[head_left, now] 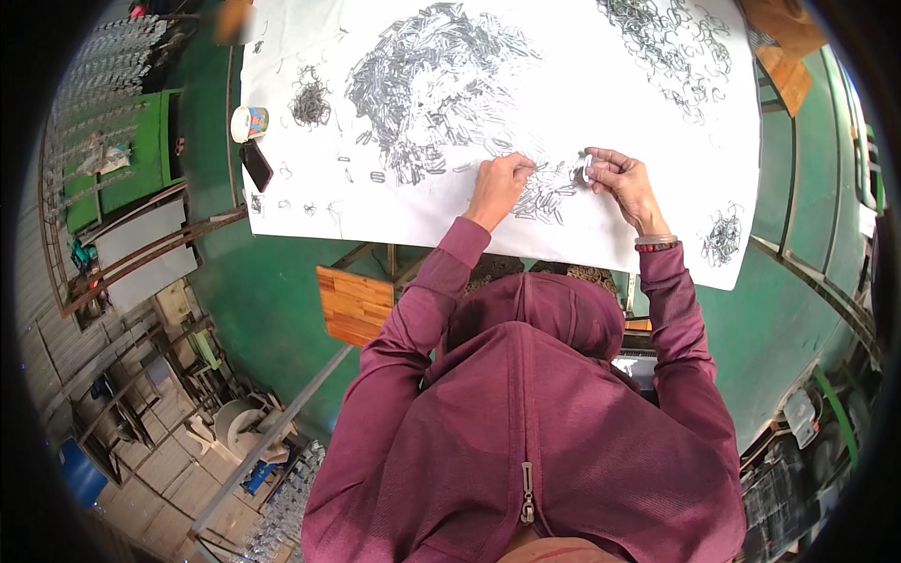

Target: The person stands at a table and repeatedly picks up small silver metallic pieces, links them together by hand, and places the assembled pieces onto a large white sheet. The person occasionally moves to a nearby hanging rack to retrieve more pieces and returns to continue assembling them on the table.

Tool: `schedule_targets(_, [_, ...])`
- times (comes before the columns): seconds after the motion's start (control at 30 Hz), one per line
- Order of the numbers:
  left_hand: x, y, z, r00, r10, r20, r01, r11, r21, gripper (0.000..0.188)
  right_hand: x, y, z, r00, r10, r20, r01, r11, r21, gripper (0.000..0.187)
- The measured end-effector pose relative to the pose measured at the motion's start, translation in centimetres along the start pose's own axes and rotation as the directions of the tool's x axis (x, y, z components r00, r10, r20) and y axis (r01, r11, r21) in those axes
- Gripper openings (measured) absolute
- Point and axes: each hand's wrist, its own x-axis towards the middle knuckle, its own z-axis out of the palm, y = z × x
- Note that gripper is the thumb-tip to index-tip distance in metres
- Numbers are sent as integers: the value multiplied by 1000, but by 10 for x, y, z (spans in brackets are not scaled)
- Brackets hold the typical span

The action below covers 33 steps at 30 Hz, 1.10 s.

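My left hand (500, 190) is closed, thumb and fingertips pressed together low over a loose scatter of small metal links (544, 204). Whatever lies in that pinch is too small to name. Just to the right of the scatter, my right hand (621, 186) pinches a small pale metal link (588, 167) between thumb and fingers, held upright. Beyond my left hand spreads a large grey heap of long oval metal links (422, 84). Everything lies on a white sheet (375, 218) covering the table.
Open curved wire pieces (671, 52) are piled at the far right. Dark coils form small heaps at the left (311, 98) and near right (724, 236). A white tub (250, 123) and a phone (256, 166) sit at the left edge. A wooden stool (355, 305) stands below.
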Motion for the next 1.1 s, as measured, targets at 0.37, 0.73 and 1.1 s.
schedule_targets(0.37, [73, -4, -24, 938, 325, 117, -345, 850, 399, 19, -157, 12, -34, 875, -14, -484, 196, 924, 327, 33])
schedule_targets(0.73, [64, -5, 15, 695, 492, 524, -655, 734, 180, 24, -405, 307, -90, 310, 292, -905, 308, 870, 386, 37])
schedule_targets(1.1, [42, 7, 34, 570, 589, 573, -808, 528, 262, 13, -326, 227, -67, 18, -129, -992, 116, 985, -126, 44])
